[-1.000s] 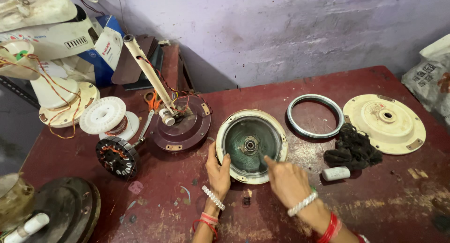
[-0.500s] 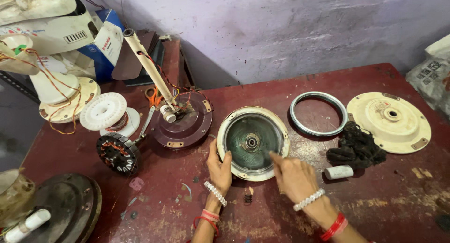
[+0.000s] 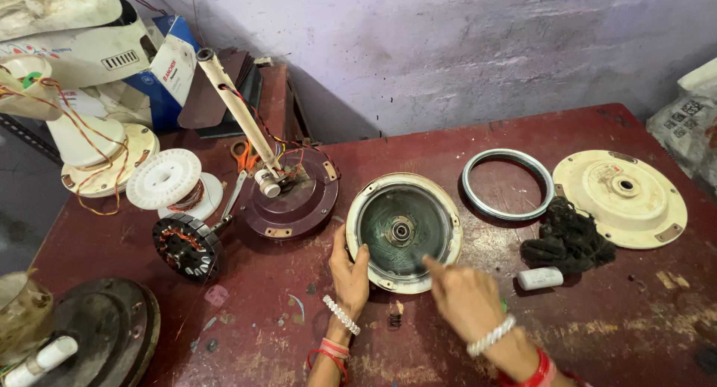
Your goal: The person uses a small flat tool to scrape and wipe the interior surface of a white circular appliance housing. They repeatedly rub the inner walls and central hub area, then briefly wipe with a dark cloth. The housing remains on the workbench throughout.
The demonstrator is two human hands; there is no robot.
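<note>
Overhead view of a dark red workbench bearing dismantled ceiling-fan parts. At centre lies a round motor housing, open side up, cream at the rim and grey-green inside, with a bearing at its hub. The left hand grips the housing's near-left rim, thumb over the edge and fingers closed against the outer wall. The right hand holds nothing: its index finger is extended, the tip resting on the near-right part of the rim, the other fingers loosely curled (both wrists carry beaded bracelets and red thread). Right of the housing lie a grey metal ring, a cream end cover, a black rag and, just beside the rag, a small white capacitor. Left of the housing sit a brown motor cover with a down rod, a wound stator and a white wire spool.
</note>
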